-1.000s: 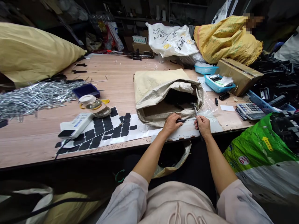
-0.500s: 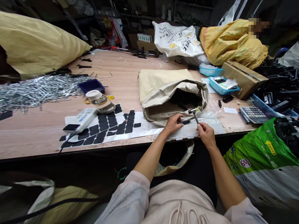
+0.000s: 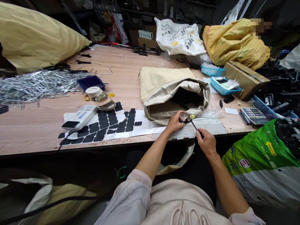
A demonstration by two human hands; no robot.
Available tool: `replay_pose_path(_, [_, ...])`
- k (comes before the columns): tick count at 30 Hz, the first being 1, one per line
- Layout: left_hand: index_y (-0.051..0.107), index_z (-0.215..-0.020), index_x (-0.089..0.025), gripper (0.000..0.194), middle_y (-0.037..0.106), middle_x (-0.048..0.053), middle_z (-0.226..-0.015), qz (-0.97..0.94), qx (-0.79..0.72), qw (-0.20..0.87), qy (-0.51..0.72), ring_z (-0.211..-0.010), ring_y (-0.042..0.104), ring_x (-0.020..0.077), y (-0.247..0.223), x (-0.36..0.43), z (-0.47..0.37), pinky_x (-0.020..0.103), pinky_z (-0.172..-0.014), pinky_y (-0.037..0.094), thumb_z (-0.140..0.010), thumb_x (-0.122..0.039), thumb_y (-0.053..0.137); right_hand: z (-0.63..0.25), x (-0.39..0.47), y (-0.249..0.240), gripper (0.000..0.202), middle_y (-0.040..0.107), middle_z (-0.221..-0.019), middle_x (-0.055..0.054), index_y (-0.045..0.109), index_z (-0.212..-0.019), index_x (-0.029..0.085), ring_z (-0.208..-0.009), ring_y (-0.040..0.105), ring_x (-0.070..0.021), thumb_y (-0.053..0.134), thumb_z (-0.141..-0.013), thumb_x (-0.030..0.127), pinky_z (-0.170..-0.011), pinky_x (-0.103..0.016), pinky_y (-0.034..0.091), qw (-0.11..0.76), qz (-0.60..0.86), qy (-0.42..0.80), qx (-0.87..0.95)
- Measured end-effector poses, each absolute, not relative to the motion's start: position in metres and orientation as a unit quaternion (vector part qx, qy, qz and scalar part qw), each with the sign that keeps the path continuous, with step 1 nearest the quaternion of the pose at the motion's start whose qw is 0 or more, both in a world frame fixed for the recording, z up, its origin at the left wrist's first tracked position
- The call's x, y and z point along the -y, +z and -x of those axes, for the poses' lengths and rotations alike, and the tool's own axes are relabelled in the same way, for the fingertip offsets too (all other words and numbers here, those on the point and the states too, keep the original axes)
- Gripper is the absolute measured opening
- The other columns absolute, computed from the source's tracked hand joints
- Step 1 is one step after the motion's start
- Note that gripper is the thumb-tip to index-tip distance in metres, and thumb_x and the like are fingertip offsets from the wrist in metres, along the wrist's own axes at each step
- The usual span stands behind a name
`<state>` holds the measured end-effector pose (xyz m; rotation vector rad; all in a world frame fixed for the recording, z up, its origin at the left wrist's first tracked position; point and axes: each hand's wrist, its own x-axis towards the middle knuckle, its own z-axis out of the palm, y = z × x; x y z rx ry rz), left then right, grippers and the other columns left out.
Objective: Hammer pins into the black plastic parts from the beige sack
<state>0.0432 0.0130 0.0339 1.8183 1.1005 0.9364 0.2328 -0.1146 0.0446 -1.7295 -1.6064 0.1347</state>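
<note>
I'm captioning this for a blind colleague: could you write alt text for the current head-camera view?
A person's right hand holds a hammer, its head close to a small dark part in the left hand, before an open beige sack on a table. Metal rods lie piled at left; a calculator sits at right.

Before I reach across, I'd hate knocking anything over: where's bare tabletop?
Bare: between the navy tray and woven sack; front left, between the metal rods and white device. Crowded: around the left hand; rightward, by the blue baskets.
</note>
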Motion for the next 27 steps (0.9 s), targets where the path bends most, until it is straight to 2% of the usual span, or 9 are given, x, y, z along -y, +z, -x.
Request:
replay_pose_path(7, [0.053,-0.138,-0.022,0.075,0.064,-0.006,-0.081,-0.723,-0.434,0.392,0.367,-0.073,0.058,0.0138,0.033,-0.013,-0.043,0.026,-0.073,0.046,-0.066,-0.009,0.071,-0.225,0.114,0.046,0.031,0.08,-0.109,-0.012,0.078,-0.109,0.023,-0.101,0.075,-0.03,0.057,-0.095,0.039,-0.096,-0.042,0.057,0.406,0.652,0.07,0.637])
replay_pose_path(14, [0.05,-0.142,-0.021,0.079,0.062,-0.007,-0.078,-0.719,-0.431,0.4,0.37,-0.074,0.06,0.0139,0.03,-0.014,-0.043,0.025,-0.074,0.047,-0.067,-0.008,0.071,-0.226,0.106,0.045,0.03,0.08,-0.102,-0.012,0.08,-0.103,0.022,-0.092,0.075,-0.0295,0.06,-0.091,0.041,-0.089,-0.041,0.058,0.405,0.667,0.118,0.614])
replay_pose_path(16, [0.052,-0.14,-0.021,0.077,0.064,-0.006,-0.08,-0.722,-0.433,0.396,0.367,-0.075,0.06,0.0145,0.03,-0.014,-0.043,0.026,-0.075,0.047,-0.067,-0.009,0.071,-0.231,0.091,0.048,0.031,0.079,-0.093,-0.01,0.079,-0.103,0.021,-0.083,0.074,-0.0264,0.063,-0.09,0.044,-0.082,-0.038,0.059,0.431,0.67,0.161,0.582])
replay_pose_path(18, [0.057,-0.137,-0.021,0.072,0.065,-0.005,-0.082,-0.725,-0.435,0.389,0.365,-0.076,0.061,0.0151,0.03,-0.014,-0.042,0.027,-0.076,0.048,-0.067,-0.009,0.071,-0.237,0.072,0.051,0.034,0.076,-0.082,-0.007,0.077,-0.104,0.02,-0.069,0.069,-0.0215,0.063,-0.089,0.046,-0.068,-0.033,0.058,0.463,0.672,0.213,0.537])
replay_pose_path(22, [0.07,-0.119,-0.019,0.051,0.067,-0.001,-0.086,-0.747,-0.425,0.367,0.355,-0.081,0.061,0.0169,0.031,-0.014,-0.042,0.029,-0.08,0.049,-0.069,-0.01,0.071,-0.248,0.037,0.048,0.037,0.066,-0.068,0.0,0.072,-0.093,0.018,-0.048,0.054,-0.0124,0.066,-0.083,0.053,-0.043,-0.024,0.047,0.528,0.657,0.304,0.444])
replay_pose_path(27, [0.079,-0.104,-0.016,0.031,0.069,0.003,-0.086,-0.764,-0.39,0.372,0.354,-0.085,0.059,0.018,0.038,-0.013,-0.039,0.03,-0.08,0.047,-0.073,-0.016,0.075,-0.254,0.029,0.043,0.033,0.061,-0.062,0.003,0.069,-0.084,0.017,-0.044,0.051,-0.0093,0.068,-0.078,0.05,-0.036,-0.019,0.043,0.56,0.633,0.363,0.393])
